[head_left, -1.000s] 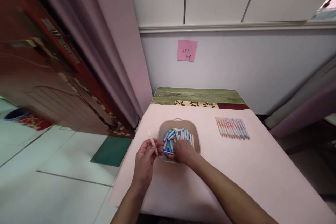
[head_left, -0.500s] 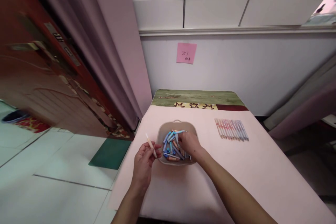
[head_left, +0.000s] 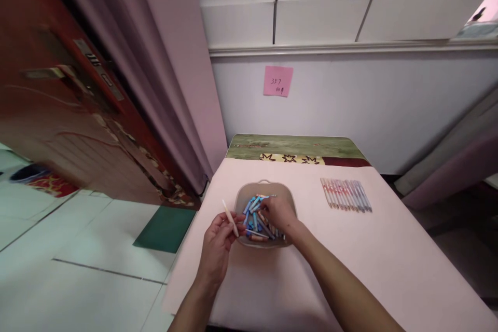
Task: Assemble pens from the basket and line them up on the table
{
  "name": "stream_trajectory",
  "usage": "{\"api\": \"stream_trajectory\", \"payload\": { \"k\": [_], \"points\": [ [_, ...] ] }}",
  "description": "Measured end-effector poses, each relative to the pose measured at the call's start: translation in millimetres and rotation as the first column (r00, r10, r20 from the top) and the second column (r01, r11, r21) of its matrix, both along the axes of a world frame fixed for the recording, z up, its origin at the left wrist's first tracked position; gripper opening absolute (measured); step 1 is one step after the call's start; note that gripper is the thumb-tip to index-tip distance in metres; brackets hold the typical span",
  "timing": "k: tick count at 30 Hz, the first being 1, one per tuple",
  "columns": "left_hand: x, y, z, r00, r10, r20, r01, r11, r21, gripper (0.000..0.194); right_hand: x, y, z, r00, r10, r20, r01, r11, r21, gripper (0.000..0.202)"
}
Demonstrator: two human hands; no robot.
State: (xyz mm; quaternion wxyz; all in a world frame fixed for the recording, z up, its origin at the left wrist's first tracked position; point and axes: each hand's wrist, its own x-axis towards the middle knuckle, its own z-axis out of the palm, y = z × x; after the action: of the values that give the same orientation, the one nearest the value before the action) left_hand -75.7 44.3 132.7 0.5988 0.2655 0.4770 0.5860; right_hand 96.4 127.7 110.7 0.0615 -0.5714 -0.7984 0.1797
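My left hand pinches a slim cream-coloured pen with a pale pointed end, held tilted just left of the basin. A beige basin stands on the table and holds a jumble of crayons, mostly blue, with some orange-brown and purple. Over the right part of this pile is my right hand, its fingers bent down and drawn together among the crayons. The back of the hand hides what its fingertips hold, if anything.
A neat row of pale pens lies on the pink tablecloth at the right. Behind the table is a white wall with a pink note. A red door and a purple curtain are at the left.
My right fingers have shifted slightly left within the pile, and a light-blue crayon near them has moved. My left hand still holds the cream pen. The view has shifted slightly.
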Motion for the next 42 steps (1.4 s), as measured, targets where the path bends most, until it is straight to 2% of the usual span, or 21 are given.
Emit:
{"api": "stream_trajectory", "payload": {
  "k": [6, 10, 13, 17, 19, 22, 24, 28, 32, 42],
  "points": [
    [0, 6, -4.3, 0.998, 0.053, -0.018, -0.052, 0.998, 0.031, 0.020, 49, 11, 11.1, 0.975, -0.212, -0.065, 0.217, 0.972, 0.087, 0.021],
    [0, 7, -6.1, 0.994, 0.106, -0.001, -0.106, 0.994, 0.025, 0.024, 60, 13, 15.0, 0.951, -0.282, -0.125, 0.297, 0.946, 0.129, 0.022],
    [2, 7, -5.4, 0.996, 0.090, -0.016, -0.090, 0.996, 0.010, 0.026, 57, 8, 15.0, 0.943, -0.265, -0.202, 0.291, 0.950, 0.111, 0.021],
    [8, 8, 1.8, 0.996, 0.059, -0.064, -0.058, 0.998, 0.017, 0.026, 47, -1, 15.5, 0.883, -0.177, -0.435, 0.194, 0.981, -0.004, 0.023],
    [12, 9, 6.7, 0.996, 0.067, -0.056, -0.065, 0.997, 0.045, 0.022, 40, -3, 16.8, 0.919, -0.157, -0.360, 0.182, 0.983, 0.036, 0.023],
    [16, 10, 10.7, 0.995, 0.099, -0.018, -0.097, 0.992, 0.085, 0.016, 23, -4, 15.2, 0.988, -0.087, -0.130, 0.098, 0.992, 0.081, 0.021],
    [16, 10, 9.6, 0.996, 0.091, 0.009, -0.091, 0.992, 0.092, 0.014, 9, -4, 9.3, 0.997, -0.046, -0.059, 0.049, 0.998, 0.051, 0.019],
    [9, 6, 2.3, 0.997, 0.064, 0.036, -0.067, 0.994, 0.087, 0.014, -17, -4, -8.7, 0.998, -0.034, 0.053, 0.033, 0.999, 0.026, 0.023],
    [4, 2, -1.2, 0.998, 0.058, 0.012, -0.058, 0.997, 0.059, 0.018, -27, 0, -19.3, 0.992, -0.026, 0.125, 0.024, 1.000, 0.019, 0.029],
    [7, 2, -1.1, 0.986, 0.020, -0.168, -0.012, 0.999, 0.053, 0.022, -30, 3, -19.9, 0.987, -0.022, 0.159, 0.025, 0.999, -0.020, 0.029]
  ]
}}
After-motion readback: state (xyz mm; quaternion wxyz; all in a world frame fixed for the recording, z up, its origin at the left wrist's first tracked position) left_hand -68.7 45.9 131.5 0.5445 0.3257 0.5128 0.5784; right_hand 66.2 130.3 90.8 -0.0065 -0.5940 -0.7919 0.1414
